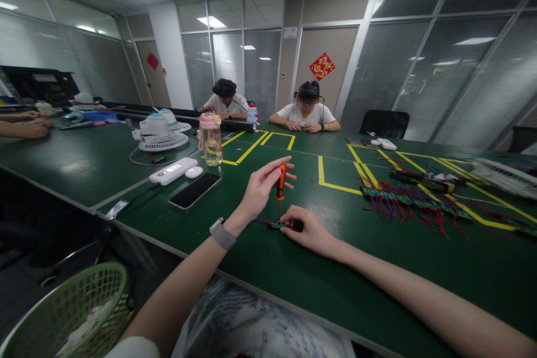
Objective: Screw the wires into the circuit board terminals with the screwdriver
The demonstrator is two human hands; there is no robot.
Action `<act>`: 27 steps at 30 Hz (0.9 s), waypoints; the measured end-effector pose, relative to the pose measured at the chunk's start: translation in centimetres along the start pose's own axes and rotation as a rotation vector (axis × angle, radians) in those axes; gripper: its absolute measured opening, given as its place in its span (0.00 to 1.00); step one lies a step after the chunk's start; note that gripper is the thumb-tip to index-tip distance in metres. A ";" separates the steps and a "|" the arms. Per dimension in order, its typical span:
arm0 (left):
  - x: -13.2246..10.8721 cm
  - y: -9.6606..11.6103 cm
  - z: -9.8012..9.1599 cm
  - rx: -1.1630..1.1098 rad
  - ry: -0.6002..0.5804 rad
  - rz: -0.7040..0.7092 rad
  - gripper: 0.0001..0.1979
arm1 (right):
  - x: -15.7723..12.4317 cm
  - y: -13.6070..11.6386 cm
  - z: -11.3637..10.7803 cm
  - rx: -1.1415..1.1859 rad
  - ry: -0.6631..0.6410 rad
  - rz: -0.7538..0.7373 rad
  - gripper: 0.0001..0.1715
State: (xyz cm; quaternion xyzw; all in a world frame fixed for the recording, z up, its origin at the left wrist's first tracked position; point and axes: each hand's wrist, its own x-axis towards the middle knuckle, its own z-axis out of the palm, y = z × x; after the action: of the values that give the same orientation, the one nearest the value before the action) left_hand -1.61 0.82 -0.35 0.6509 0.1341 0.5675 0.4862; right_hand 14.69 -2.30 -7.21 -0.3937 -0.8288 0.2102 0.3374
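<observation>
My left hand (260, 187) is closed on an orange and black screwdriver (281, 183), held upright with its handle between thumb and fingers. The thin shaft points down at a small green circuit board (276, 225) on the table, and its tip is at the board. On the right side of the board, my right hand (305, 226) pinches its edge between thumb and fingers. Something black shows under the curled fingers, too hidden to name. A dark wire leads off the board to the left.
Left of my hands lie a phone (195, 191), a white power strip (174, 171) and a pink-lidded bottle (210, 140). To the right is a row of wired boards (413, 201). Fans (163, 133) stand farther back. Two people sit opposite. A green basket (111, 279) stands below the edge.
</observation>
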 end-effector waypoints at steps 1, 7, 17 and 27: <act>0.0 0.0 0.1 -0.022 0.002 -0.019 0.17 | 0.0 0.0 0.0 -0.005 -0.001 0.002 0.05; 0.0 0.1 -0.1 0.184 0.122 0.038 0.15 | 0.0 -0.1 -0.1 -0.023 -0.012 0.012 0.06; 0.1 0.1 0.0 0.183 0.127 0.044 0.15 | 0.0 0.0 0.0 -0.059 0.030 0.037 0.06; 0.1 0.2 -0.1 0.225 0.118 0.058 0.13 | 0.0 0.5 0.0 -0.050 0.041 0.026 0.06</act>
State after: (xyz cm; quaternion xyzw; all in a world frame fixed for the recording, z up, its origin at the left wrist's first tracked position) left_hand -1.73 0.79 -0.14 0.6704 0.2064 0.6000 0.3847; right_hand 14.94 -2.02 -7.55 -0.4171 -0.8214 0.1858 0.3417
